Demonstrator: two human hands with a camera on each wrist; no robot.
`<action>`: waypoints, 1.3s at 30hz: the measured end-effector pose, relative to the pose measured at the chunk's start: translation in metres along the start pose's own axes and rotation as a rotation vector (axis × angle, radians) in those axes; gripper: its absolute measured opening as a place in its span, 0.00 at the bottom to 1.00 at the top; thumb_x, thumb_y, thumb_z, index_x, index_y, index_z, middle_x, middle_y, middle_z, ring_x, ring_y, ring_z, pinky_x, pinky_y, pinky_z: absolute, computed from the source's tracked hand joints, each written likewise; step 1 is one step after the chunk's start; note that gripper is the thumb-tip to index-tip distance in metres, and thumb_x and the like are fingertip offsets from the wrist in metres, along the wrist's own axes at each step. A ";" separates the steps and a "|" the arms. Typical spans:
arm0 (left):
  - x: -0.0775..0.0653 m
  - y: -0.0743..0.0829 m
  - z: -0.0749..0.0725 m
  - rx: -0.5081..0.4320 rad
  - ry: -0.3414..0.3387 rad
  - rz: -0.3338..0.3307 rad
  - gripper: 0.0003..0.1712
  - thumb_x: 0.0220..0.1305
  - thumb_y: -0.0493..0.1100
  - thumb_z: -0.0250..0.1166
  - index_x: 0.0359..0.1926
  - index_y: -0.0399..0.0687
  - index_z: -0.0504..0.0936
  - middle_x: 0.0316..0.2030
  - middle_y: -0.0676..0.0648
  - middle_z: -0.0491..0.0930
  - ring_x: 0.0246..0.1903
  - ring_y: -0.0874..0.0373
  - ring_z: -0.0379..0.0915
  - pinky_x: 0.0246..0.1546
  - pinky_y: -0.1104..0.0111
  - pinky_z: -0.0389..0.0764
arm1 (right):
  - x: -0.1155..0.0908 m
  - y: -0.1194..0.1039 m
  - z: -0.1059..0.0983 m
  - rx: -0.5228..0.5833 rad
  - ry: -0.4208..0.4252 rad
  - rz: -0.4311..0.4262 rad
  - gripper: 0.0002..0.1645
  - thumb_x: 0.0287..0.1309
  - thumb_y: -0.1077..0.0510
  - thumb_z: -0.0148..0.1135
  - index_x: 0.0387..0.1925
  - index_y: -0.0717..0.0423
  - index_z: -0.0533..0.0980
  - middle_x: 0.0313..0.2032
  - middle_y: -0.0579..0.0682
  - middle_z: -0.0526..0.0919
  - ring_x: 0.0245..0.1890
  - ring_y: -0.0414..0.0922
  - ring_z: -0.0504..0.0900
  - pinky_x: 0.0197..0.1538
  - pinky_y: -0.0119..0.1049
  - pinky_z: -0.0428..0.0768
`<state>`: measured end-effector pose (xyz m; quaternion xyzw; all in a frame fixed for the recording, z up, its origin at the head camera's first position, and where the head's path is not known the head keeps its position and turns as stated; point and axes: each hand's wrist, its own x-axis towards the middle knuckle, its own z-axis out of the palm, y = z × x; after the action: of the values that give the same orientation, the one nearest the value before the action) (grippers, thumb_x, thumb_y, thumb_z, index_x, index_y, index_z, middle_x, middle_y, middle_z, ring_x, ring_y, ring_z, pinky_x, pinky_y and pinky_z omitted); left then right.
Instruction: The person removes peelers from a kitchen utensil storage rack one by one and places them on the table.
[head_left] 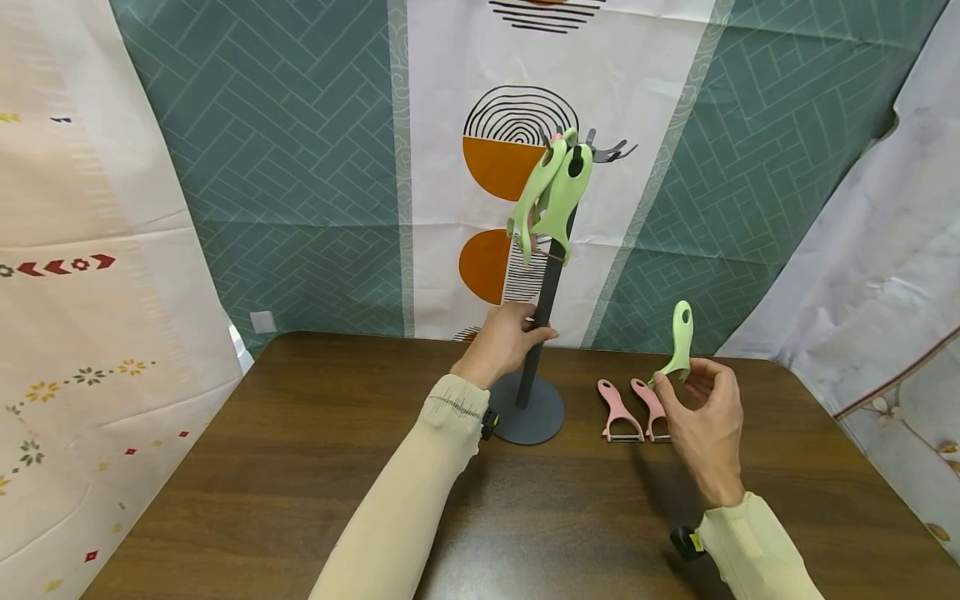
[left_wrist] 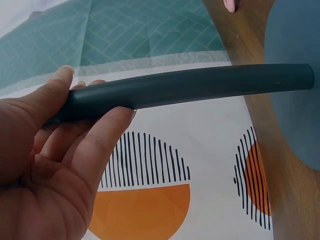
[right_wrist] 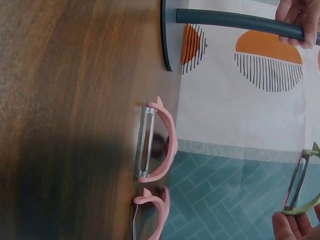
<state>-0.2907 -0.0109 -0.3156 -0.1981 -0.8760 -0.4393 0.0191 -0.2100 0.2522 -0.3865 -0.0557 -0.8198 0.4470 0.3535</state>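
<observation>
My left hand (head_left: 498, 342) grips the dark upright pole (head_left: 549, 287) of a hook stand; in the left wrist view its thumb and fingers curl round the pole (left_wrist: 200, 85). Green peelers (head_left: 567, 200) hang from the stand's top, with some pink partly hidden behind them. My right hand (head_left: 708, 425) pinches another green peeler (head_left: 682, 337) near its head, handle pointing up, off to the right of the stand. Two pink peelers, one nearer the stand (head_left: 617, 408) and one beside it (head_left: 648, 398), lie on the table below; the right hand partly covers the second.
The stand's round grey base (head_left: 546, 412) sits on the brown wooden table (head_left: 300, 450). Bare hooks (head_left: 613, 153) stick out at the top right of the stand. A patterned curtain (head_left: 300, 167) hangs close behind the table's far edge, and pale cloth hangs at both sides.
</observation>
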 end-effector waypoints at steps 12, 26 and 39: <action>-0.001 0.001 -0.001 -0.011 -0.004 -0.006 0.13 0.71 0.49 0.66 0.42 0.42 0.82 0.35 0.40 0.88 0.27 0.57 0.75 0.26 0.71 0.76 | -0.002 0.005 -0.001 -0.017 -0.004 0.009 0.29 0.60 0.55 0.72 0.58 0.62 0.72 0.51 0.52 0.76 0.48 0.35 0.75 0.54 0.14 0.71; 0.000 0.000 0.000 -0.007 -0.004 0.003 0.13 0.71 0.49 0.66 0.41 0.42 0.82 0.33 0.40 0.87 0.24 0.59 0.73 0.23 0.72 0.74 | -0.001 0.011 -0.002 -0.025 0.003 0.013 0.29 0.61 0.55 0.71 0.59 0.63 0.71 0.51 0.54 0.76 0.48 0.34 0.75 0.53 0.13 0.71; -0.001 0.001 -0.001 0.014 0.003 0.018 0.14 0.71 0.49 0.66 0.40 0.41 0.82 0.33 0.40 0.87 0.24 0.59 0.73 0.23 0.73 0.72 | 0.000 0.015 -0.005 -0.035 -0.002 0.023 0.29 0.61 0.56 0.71 0.58 0.63 0.71 0.51 0.52 0.76 0.46 0.31 0.74 0.52 0.13 0.71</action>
<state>-0.2899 -0.0111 -0.3148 -0.2049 -0.8773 -0.4332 0.0259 -0.2100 0.2647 -0.3968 -0.0711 -0.8271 0.4367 0.3467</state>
